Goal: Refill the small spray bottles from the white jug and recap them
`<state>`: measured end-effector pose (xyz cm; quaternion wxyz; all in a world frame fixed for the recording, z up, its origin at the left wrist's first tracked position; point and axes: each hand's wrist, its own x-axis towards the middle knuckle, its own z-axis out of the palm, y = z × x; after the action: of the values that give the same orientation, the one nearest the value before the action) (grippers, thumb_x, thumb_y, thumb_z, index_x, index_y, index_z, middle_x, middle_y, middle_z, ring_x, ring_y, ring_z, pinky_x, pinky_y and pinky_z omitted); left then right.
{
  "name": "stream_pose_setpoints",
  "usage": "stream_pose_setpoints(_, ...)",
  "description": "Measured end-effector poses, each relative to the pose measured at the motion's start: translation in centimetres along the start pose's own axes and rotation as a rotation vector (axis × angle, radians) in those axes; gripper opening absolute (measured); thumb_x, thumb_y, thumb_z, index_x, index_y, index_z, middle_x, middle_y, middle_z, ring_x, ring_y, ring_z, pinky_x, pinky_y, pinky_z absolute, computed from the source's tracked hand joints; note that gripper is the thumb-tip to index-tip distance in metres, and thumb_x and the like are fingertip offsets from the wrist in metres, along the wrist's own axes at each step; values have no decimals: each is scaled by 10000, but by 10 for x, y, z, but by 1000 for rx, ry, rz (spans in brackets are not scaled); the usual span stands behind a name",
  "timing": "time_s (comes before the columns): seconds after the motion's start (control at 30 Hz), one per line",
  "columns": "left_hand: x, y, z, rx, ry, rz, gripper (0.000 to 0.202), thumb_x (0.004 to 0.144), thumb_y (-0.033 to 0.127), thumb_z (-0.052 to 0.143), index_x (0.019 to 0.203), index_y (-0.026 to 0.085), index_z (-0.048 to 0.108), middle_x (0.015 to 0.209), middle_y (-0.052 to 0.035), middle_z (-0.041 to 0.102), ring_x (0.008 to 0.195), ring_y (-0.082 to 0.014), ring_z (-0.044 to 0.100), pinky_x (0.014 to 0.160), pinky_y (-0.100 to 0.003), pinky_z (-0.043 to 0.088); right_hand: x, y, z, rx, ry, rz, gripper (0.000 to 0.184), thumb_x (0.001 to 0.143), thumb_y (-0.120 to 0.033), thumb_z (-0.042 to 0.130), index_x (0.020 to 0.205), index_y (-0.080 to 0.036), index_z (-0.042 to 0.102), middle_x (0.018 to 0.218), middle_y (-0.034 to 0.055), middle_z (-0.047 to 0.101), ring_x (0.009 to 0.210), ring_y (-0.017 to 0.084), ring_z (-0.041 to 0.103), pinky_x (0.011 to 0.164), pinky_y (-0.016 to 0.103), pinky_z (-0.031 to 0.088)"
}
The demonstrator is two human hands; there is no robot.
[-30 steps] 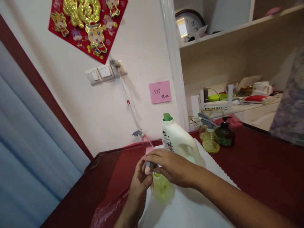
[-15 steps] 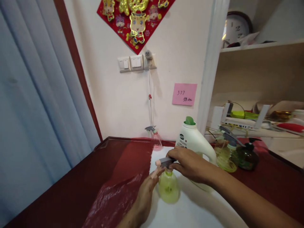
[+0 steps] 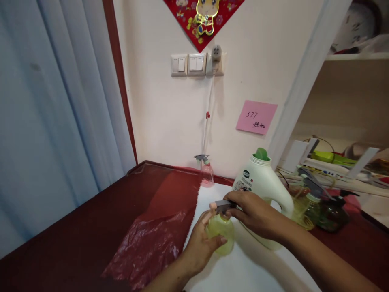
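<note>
A translucent yellow-green spray bottle (image 3: 226, 245) stands upright on a white sheet (image 3: 209, 280). Its grey trigger head (image 3: 222, 205), with a pale pink nozzle and trigger, is gripped from the right by my right hand (image 3: 251, 211), fingers closed over it. Around the left side of the bottle curls my left hand (image 3: 200, 245), its thumb lying across the front and its fingers partly hidden behind the body and trigger. Just behind my right forearm is a large pale green jug (image 3: 264, 178) with a green cap.
A pink spray bottle (image 3: 207, 174) stands by the wall. To the right are a yellow spray bottle (image 3: 310, 209) and a dark pump bottle (image 3: 334, 215). Crumpled red plastic (image 3: 154, 243) lies on the left of the dark red table (image 3: 91, 219). A blue curtain (image 3: 60, 113) hangs at left.
My left hand has shifted up onto the bottle's body, with its thumb now across the front. My right hand stays on the trigger head. The view has swung slightly left and down.
</note>
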<state>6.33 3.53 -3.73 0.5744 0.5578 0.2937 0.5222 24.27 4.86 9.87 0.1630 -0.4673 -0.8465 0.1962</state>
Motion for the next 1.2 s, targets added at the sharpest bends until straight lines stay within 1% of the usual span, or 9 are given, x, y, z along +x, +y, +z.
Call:
stream_pose_setpoints(0.23,-4,1,1,-92,48,-30,629,642,190,864,1242,286,703,1459,-59,584,1411,-327,450,1186,-444,318,-2,7,3,82,27,17,135,930,-213,566,881,-215,692,871,20,719,826,198,634,738,314,415)
stream_pose_setpoints(0.4,-4,11,4,-122,57,-44,597,628,178,865,1201,278,732,1388,-73,634,1350,-343,512,1141,-445,383,-4,8,5,104,20,16,145,925,-195,555,864,-209,686,857,25,720,807,199,636,732,322,422)
stream_pose_setpoints(0.53,-3,9,4,-112,30,-64,624,635,198,865,1238,251,715,1319,-91,649,1273,-342,566,1095,-447,418,-6,6,8,86,32,11,142,927,-185,558,869,-208,686,870,30,713,824,202,630,757,332,421)
stream_pose_setpoints(0.7,-3,3,2,-96,45,-84,647,639,218,870,1263,235,698,1389,-109,596,1299,-342,538,1126,-456,384,-6,5,10,78,25,20,149,929,-182,554,860,-205,683,852,28,706,819,203,632,760,335,424)
stream_pose_setpoints(0.83,-4,5,4,-52,53,-42,618,644,210,872,1240,240,709,1358,-88,638,1315,-332,529,1152,-440,357,-5,5,11,83,22,22,153,924,-175,553,843,-198,682,844,28,701,814,202,634,769,338,432)
stream_pose_setpoints(0.93,-4,10,12,-33,95,7,646,655,218,881,1271,242,688,1326,-74,673,1267,-314,569,1122,-411,383,-5,4,12,79,39,24,144,920,-178,565,828,-198,675,840,25,688,806,198,626,764,337,431)
stream_pose_setpoints(1.03,-1,14,26,-97,179,-5,616,645,266,899,1221,200,691,1178,-79,734,1063,-286,659,968,-375,488,-4,6,13,56,72,8,124,910,-184,596,815,-199,674,903,37,650,868,207,599,798,344,420)
stream_pose_setpoints(1.1,2,17,36,-105,233,-17,530,659,277,888,1150,184,710,1106,-78,748,962,-265,675,879,-353,516,-4,8,14,37,90,-6,104,900,-175,614,824,-198,680,948,46,616,918,214,577,821,346,409)
stream_pose_setpoints(1.2,8,21,46,-31,322,18,387,679,255,863,1043,188,748,1095,-73,736,962,-257,669,859,-334,516,-3,10,16,8,108,-13,73,882,-148,628,855,-189,682,961,53,589,930,221,549,818,346,392)
